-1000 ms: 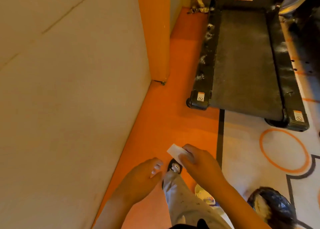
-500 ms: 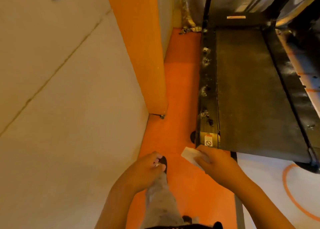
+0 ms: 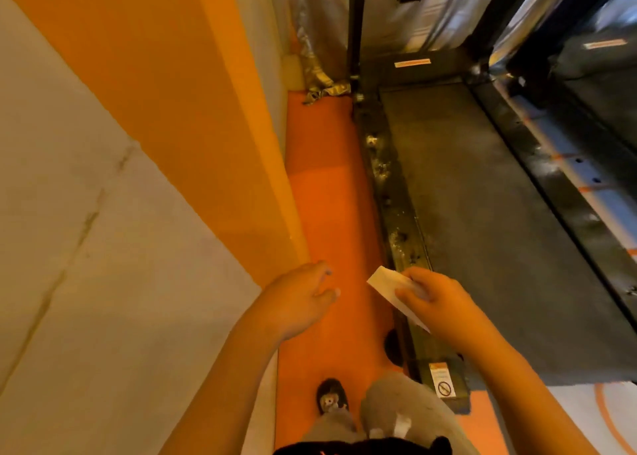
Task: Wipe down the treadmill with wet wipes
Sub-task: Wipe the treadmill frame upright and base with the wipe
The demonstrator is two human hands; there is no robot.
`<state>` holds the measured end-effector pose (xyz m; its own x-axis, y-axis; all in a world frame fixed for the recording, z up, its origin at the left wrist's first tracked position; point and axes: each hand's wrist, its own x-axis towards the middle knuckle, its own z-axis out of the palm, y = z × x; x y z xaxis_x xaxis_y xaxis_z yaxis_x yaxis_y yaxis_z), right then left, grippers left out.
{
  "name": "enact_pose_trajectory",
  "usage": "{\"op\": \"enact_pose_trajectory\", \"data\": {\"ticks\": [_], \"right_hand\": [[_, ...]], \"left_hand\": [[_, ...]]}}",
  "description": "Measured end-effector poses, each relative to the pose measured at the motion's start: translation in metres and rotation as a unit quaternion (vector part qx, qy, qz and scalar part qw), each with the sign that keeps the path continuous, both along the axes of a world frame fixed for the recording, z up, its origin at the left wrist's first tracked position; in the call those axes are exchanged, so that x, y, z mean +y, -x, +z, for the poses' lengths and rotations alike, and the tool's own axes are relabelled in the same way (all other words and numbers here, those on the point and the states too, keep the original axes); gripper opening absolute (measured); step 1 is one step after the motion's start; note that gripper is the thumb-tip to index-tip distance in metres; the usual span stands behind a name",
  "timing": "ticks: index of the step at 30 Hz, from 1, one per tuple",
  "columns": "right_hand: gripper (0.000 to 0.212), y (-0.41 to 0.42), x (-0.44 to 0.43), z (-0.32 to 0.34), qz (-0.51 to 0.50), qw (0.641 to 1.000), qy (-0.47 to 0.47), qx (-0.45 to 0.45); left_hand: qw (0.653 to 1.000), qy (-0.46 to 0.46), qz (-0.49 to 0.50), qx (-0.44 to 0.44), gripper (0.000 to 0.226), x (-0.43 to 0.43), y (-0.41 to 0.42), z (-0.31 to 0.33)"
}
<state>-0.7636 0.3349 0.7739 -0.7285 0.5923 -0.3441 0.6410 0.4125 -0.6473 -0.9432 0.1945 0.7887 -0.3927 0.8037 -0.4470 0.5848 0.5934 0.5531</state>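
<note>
Left hand [image 3: 300, 299]: hanging free over the orange floor [image 3: 327, 213], fingers loosely curled, holding nothing. Right hand [image 3: 436, 304]: fingers pinching a folded wet wipe [image 3: 386, 284], hovering above the treadmill [image 3: 482, 220] side rail [image 3: 393, 196], likely readying a first pass.

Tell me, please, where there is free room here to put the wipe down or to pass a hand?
The orange floor strip between the orange wall and the treadmill's left rail lies bare. The belt between the rails is bare too. Crowded: the strip's far end, with crumpled foil, and its near end, with the shoe and leg.
</note>
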Motion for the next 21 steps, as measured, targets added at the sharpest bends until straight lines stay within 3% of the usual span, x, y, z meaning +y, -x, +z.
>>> {"op": "enact_pose_trajectory", "data": {"ticks": [8, 21], "right_hand": [[0.016, 0.098, 0.090, -0.006, -0.058, 0.997, 0.043, 0.031], [0.020, 0.285, 0.355, 0.033, -0.034, 0.997, 0.028, 0.070]], "left_hand": [[0.991, -0.109, -0.003, -0.083, 0.017, 0.100, 0.069, -0.009], [0.975, -0.205, 0.073, -0.056, 0.018, 0.365, 0.256, 0.029]]}}
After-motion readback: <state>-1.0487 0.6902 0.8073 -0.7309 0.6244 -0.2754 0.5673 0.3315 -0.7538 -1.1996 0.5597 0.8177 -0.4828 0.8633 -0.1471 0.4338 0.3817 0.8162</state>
